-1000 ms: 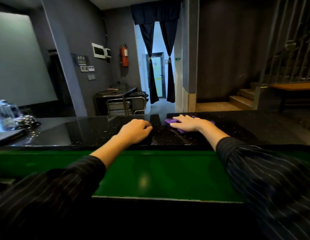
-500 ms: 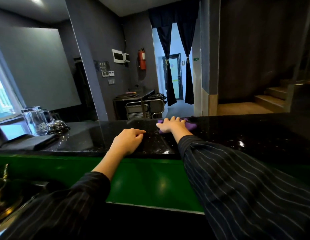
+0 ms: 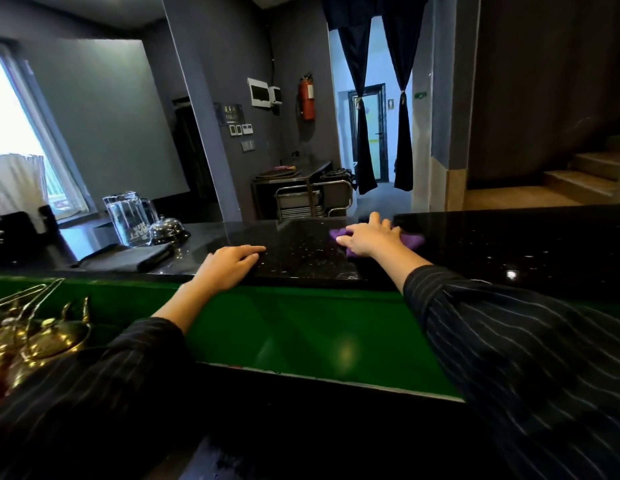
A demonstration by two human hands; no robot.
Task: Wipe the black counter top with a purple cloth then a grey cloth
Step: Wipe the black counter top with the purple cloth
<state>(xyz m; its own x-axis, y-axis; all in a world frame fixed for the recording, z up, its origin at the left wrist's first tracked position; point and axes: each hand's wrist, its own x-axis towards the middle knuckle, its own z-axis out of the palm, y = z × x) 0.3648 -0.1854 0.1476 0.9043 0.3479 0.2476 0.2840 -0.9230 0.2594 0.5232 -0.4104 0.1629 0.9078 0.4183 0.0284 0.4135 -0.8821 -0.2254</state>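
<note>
The black speckled counter top [image 3: 509,247] runs across the view above a green front panel. On it lies the purple cloth [image 3: 414,241], mostly covered by my right hand [image 3: 372,238], which presses flat on it with fingers spread. My left hand [image 3: 229,268] rests on the counter's near edge, left of the cloth, fingers loosely bent and holding nothing. A dark grey folded cloth [image 3: 128,258] lies on the counter further left.
A clear glass pitcher [image 3: 128,218] and a metal call bell [image 3: 168,230] stand at the counter's left end. Brass vessels and tongs [image 3: 35,337] sit low at the left. Behind the counter are a metal trolley [image 3: 312,199], a curtained doorway and stairs.
My view has swung left, bringing the pitcher, bell and brass items into sight. My right hand has slid the purple cloth along the counter; my left hand stays at the near edge.
</note>
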